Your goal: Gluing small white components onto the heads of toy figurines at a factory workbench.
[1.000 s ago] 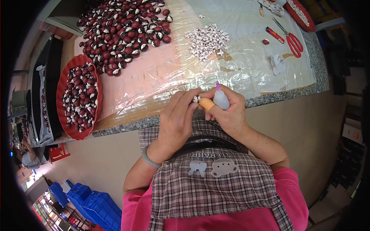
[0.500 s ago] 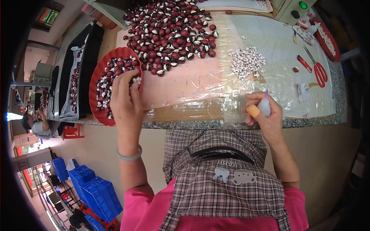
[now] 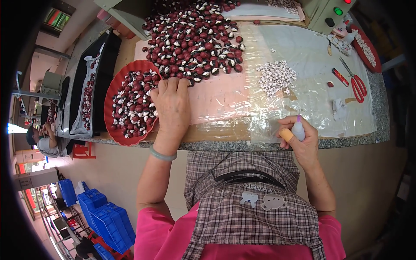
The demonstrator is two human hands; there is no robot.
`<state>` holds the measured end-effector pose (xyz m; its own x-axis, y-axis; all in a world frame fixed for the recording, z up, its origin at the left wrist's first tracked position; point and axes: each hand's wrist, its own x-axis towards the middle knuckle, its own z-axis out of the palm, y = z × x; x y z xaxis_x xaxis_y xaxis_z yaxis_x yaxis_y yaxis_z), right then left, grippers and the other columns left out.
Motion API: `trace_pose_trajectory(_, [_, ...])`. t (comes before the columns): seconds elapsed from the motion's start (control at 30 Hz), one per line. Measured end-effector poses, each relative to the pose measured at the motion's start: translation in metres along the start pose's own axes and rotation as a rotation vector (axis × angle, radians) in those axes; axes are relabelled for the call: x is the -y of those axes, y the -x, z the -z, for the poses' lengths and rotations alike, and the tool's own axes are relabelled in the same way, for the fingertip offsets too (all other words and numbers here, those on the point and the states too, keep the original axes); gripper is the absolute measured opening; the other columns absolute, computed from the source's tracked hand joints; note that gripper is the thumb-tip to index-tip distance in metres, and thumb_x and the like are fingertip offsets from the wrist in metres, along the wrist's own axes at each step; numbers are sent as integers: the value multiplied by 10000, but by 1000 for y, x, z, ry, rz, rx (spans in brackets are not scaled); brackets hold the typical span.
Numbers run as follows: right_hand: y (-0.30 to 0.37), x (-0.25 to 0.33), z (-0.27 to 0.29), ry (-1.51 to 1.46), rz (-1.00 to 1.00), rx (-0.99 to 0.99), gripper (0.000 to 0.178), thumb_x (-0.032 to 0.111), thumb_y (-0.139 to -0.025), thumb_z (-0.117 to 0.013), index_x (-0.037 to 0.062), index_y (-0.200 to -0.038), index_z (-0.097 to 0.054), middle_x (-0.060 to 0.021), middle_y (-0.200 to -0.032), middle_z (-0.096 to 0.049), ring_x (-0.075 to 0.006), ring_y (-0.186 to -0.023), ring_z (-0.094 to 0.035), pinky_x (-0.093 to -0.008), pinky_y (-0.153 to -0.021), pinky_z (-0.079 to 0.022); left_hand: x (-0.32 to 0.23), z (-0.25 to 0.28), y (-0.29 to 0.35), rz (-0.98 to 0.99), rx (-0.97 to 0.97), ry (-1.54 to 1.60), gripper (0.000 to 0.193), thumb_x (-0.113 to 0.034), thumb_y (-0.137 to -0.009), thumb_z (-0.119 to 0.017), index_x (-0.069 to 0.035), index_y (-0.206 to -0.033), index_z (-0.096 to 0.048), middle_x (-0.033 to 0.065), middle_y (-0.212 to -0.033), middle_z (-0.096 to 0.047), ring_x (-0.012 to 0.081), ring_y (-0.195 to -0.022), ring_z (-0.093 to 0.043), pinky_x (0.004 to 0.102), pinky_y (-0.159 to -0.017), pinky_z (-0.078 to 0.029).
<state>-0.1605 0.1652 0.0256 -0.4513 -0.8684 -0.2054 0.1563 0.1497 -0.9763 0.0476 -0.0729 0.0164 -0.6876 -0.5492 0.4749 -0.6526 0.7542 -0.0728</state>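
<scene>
My left hand is between the red scalloped tray and the near edge of a heap of small dark-red, black and white ball-shaped pieces. Its fingers are curled down and close together; the fingertips and anything in them are hidden. The tray holds many dark-red pieces mixed with small white ones. In my right hand, near the table's front edge, is a small translucent squeeze bottle with a purple nozzle pointing up. Yellowish tape wraps the thumb. Beyond that hand lies a pile of small white pieces.
Red-handled scissors, a red-and-black stick-like tool and a single red piece lie at the right. A red dish of white pieces is at the far right. A black tray stands left; a co-worker sits beyond.
My left hand has moved right, out of the red tray to the heap's near edge, and its fingers have curled. My right hand stays nearly in place with the bottle.
</scene>
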Motion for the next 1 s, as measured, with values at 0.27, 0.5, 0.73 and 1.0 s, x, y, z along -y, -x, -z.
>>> trace_pose_trajectory(0.27, [-10,-1,11,-96,-5,40,326,22,-850,-634,75,-1110,-444,-41,-871,-593,-61,-634,-527,-204,-537,-441,-11,-1,1,-82,37,-98,266,-46,-796,-520,-88,-1054,-571,77,-947,-530,245,-928,-512,392,-832,-353])
trace_pose_trajectory(0.5, [-12,-27,25,-264,186,25,275,70,-901,-574,79,-1112,-396,-49,-980,-529,-93,-762,-548,-254,-641,-496,-26,-3,-3,-22,108,414,217,95,-800,-491,29,-1005,-509,220,-973,-506,404,-937,-513,456,-809,-420])
trace_pose_trajectory(0.73, [-6,-28,28,-41,321,-52,265,72,-771,-737,35,-1020,-654,-51,-936,-548,-119,-705,-581,-235,-539,-474,-28,-15,0,-107,87,587,119,0,-867,-560,62,-970,-560,185,-914,-568,343,-867,-552,405,-799,-465])
trace_pose_trajectory(1.0, [19,-21,53,-437,257,-57,298,92,-783,-741,16,-978,-529,-46,-792,-593,-78,-527,-568,-207,-440,-439,-99,48,12,541,276,1267,242,-118,-933,-587,31,-1121,-563,180,-992,-634,242,-802,-619,327,-738,-513])
